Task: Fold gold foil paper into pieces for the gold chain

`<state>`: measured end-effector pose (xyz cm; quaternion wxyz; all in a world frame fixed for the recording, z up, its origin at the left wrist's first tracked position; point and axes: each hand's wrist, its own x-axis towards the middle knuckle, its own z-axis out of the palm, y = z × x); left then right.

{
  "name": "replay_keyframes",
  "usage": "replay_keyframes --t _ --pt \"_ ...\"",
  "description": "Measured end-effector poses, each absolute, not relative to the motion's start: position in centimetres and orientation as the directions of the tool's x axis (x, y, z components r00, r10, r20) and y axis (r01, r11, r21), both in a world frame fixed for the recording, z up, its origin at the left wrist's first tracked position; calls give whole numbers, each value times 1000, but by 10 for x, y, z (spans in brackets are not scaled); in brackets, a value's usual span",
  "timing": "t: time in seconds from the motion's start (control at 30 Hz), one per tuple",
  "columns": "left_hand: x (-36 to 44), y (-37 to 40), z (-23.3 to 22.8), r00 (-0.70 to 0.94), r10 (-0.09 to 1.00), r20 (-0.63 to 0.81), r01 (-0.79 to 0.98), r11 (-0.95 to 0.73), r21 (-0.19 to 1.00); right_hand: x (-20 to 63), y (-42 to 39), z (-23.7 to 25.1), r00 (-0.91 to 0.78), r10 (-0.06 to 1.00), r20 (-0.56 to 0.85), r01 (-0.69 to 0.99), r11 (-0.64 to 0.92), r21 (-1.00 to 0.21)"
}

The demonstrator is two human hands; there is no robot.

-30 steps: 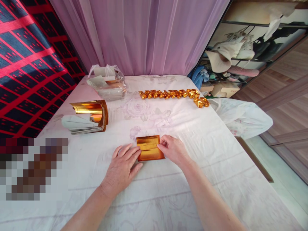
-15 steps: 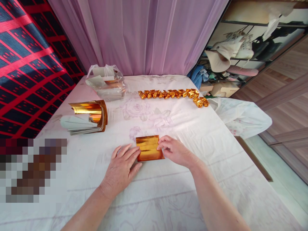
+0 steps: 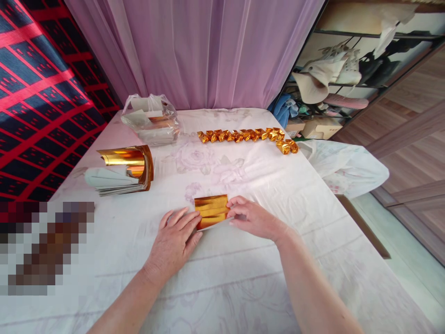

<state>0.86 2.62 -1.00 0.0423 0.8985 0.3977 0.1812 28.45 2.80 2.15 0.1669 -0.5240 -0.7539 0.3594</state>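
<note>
Left hand [image 3: 174, 243] is lying flat, fingertips pinning the gold foil sheet [image 3: 210, 211] to the white tablecloth [image 3: 243, 278] so it is not sliding. Right hand [image 3: 255, 219] is pinching the sheet's right edge, near edge lifting. Folded gold pieces [image 3: 246, 136] are sitting in a row well beyond.

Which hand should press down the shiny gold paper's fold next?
Probably the left hand. It lies flat at the gold paper, fingers on its left edge, while the right hand pinches the right edge, lifting the near side.
</note>
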Motion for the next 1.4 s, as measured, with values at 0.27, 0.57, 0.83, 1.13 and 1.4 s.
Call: replay_keyframes --t 0.27,0.57,0.83,1.13,1.4 --pt "9 25 -7 633 735 242 698 -677 233 276 33 15 -308 949 -63 720 189 -668" --pt "9 23 -9 646 693 320 675 -715 184 267 34 13 -197 979 -56 773 120 -623" --pt "12 22 -6 648 708 280 691 -702 173 265 35 13 -156 986 -60 794 89 -601" --pt "13 22 -5 620 718 316 706 -686 175 259 35 15 -88 992 -91 821 20 -571" --pt "27 2 -4 694 644 321 644 -755 123 257 35 14 -76 993 -89 845 17 -534"
